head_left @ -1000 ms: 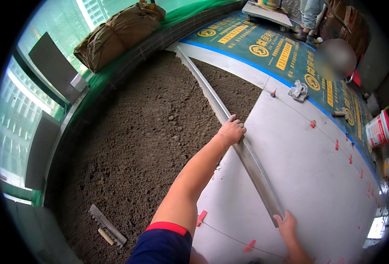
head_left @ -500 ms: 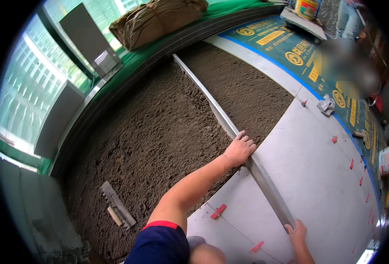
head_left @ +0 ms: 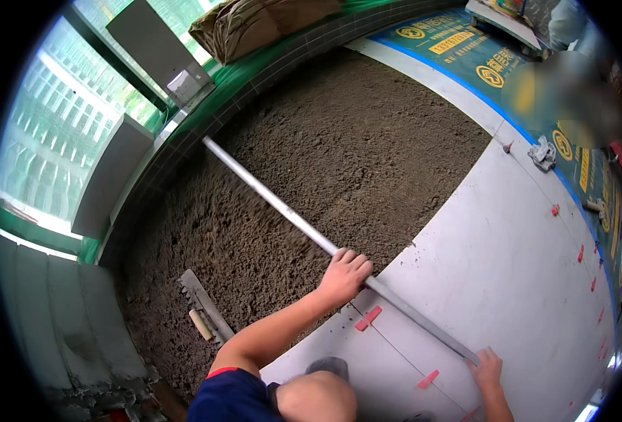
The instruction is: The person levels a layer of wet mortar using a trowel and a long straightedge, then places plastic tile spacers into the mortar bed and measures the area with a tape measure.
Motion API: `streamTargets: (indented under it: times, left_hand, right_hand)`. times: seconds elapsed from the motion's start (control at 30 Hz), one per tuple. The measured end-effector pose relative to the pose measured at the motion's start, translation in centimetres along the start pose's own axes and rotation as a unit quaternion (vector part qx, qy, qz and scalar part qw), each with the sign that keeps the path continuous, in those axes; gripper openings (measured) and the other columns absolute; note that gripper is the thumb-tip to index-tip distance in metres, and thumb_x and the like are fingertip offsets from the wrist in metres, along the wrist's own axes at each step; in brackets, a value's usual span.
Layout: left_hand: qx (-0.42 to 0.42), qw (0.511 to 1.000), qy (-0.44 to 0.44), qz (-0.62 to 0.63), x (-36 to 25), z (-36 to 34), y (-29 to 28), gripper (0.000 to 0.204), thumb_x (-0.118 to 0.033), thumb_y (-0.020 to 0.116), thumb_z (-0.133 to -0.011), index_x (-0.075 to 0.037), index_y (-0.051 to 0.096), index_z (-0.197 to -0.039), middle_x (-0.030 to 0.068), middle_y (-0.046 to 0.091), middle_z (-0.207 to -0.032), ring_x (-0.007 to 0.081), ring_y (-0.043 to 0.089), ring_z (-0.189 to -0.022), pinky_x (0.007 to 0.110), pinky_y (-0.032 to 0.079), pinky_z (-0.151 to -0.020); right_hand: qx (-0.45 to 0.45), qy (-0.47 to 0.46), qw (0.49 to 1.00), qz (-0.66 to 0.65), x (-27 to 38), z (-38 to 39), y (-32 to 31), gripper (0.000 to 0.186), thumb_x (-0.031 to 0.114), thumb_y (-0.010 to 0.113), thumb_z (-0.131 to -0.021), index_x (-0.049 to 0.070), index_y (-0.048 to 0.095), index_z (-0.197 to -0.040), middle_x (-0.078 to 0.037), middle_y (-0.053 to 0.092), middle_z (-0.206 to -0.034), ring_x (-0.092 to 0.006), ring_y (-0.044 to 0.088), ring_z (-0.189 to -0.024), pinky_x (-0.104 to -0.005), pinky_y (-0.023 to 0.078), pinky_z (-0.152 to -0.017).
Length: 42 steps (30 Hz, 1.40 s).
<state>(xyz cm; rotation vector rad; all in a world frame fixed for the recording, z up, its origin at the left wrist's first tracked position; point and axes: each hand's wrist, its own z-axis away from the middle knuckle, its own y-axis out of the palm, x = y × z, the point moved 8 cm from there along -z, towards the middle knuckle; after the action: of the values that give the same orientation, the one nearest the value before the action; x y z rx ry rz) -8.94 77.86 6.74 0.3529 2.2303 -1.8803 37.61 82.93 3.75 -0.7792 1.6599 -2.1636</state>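
Note:
A long metal screed bar (head_left: 276, 201) lies slantwise over a bed of dark, damp mortar (head_left: 367, 162), its near part reaching above the pale floor tiles (head_left: 487, 246). My left hand (head_left: 346, 276) grips the bar near the border of mortar and tile, fingers wrapped over the top. Around its near end, my right hand (head_left: 488, 367) is closed, above the tiles. Right of the bar the mortar looks fairly even; on the left it is rough and lumpy. A notched trowel (head_left: 209, 304) with a pale handle rests on the mortar to the left of my left arm.
Red tile-levelling wedges (head_left: 369, 318) sit along the tile joints. Crumpled paper or plastic (head_left: 542, 153) lies by the green floor covering (head_left: 459, 49). A large brown wrapped bundle (head_left: 255, 24) stands at the back; a blurred person (head_left: 571, 98) is at far right.
Both hands still hold the screed bar. Its far end has swung left and nearer to me, and my left hand has moved left and closer. More even mortar now shows to its right.

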Motion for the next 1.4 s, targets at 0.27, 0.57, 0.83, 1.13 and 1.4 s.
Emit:
streamTargets:
  times: [0.27,0.57,0.83,1.13,1.4]
  left_hand:
    - [0.086,0.99,-0.042,-0.099,-1.6,8.4,-1.4,0.021,-0.012,0.068,-0.073,-0.014,0.058,-0.091,0.0051,0.055,-0.092,0.0288,0.056,-0.096,0.048,0.04,-0.098]
    - [0.014,0.984,0.166,-0.058,-7.1,-10.7,-0.6,0.019,-0.013,0.063,-0.084,-0.013,0.059,-0.103,0.0061,0.058,-0.093,0.0261,0.059,-0.105,0.052,0.032,-0.115]
    - [0.063,0.96,0.257,-0.094,-13.8,-25.7,8.9,0.007,-0.017,0.058,-0.093,-0.012,0.061,-0.097,0.0052,0.066,-0.09,0.0257,0.063,-0.101,0.05,0.036,-0.115]
    - [0.003,0.973,0.194,-0.121,-9.2,-35.4,11.5,0.016,-0.018,0.056,-0.092,-0.014,0.066,-0.104,0.0055,0.068,-0.1,0.026,0.062,-0.109,0.048,0.036,-0.115]
    - [0.011,0.987,0.061,-0.146,-0.3,-38.1,9.5,0.018,-0.018,0.059,-0.09,-0.016,0.076,-0.095,0.0049,0.066,-0.102,0.0253,0.056,-0.117,0.056,0.027,-0.12]
  right_hand:
    - [-0.079,-0.036,0.996,0.004,0.7,0.3,-0.3,0.029,0.003,0.076,-0.062,0.011,0.063,-0.087,-0.008,0.059,-0.092,-0.0332,0.062,-0.087,-0.0474,0.051,-0.066]
    - [-0.054,0.138,0.986,-0.072,-3.6,4.5,-0.2,0.036,0.007,0.077,-0.072,0.001,0.068,-0.107,-0.018,0.062,-0.104,-0.0414,0.061,-0.097,-0.0491,0.051,-0.084]
    - [-0.105,0.225,0.967,-0.061,-6.5,7.4,2.0,0.039,0.016,0.076,-0.083,-0.008,0.065,-0.111,-0.027,0.063,-0.109,-0.0474,0.06,-0.103,-0.0507,0.049,-0.091]
    - [-0.099,0.276,0.952,-0.091,-5.5,-5.0,-1.6,0.036,0.018,0.077,-0.084,-0.009,0.065,-0.105,-0.028,0.064,-0.103,-0.048,0.06,-0.099,-0.0509,0.049,-0.088]
    - [-0.099,0.239,0.956,-0.138,1.5,-22.9,-3.0,0.039,0.019,0.077,-0.084,-0.008,0.067,-0.11,-0.026,0.067,-0.107,-0.0454,0.063,-0.101,-0.0485,0.051,-0.089]
